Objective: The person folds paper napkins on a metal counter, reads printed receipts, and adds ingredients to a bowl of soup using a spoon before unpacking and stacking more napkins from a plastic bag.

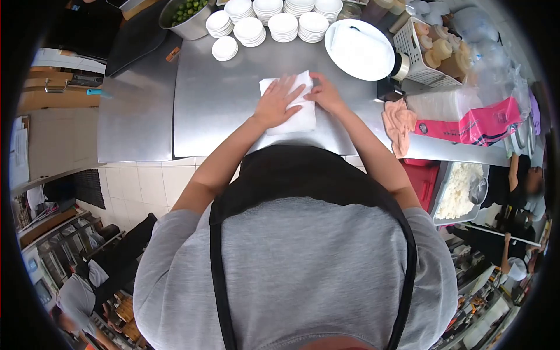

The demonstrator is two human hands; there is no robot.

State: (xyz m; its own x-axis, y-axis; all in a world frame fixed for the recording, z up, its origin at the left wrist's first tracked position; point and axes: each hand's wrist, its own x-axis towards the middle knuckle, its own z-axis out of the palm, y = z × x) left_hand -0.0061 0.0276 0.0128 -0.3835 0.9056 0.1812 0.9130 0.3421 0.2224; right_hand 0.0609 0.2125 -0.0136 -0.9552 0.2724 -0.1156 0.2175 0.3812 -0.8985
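A folded white cloth or paper lies on the steel counter in front of me. My left hand rests flat on it, fingers spread and pointing up and to the right. At the cloth's right edge is my right hand, its bent fingers touching the edge near the upper corner. Whether those fingers pinch the cloth is too small to tell.
Stacks of small white dishes line the back, beside a pot of green fruit. To the right are a white oval plate, a bottle basket, an orange cloth and a rice tray. Other people stand at both sides.
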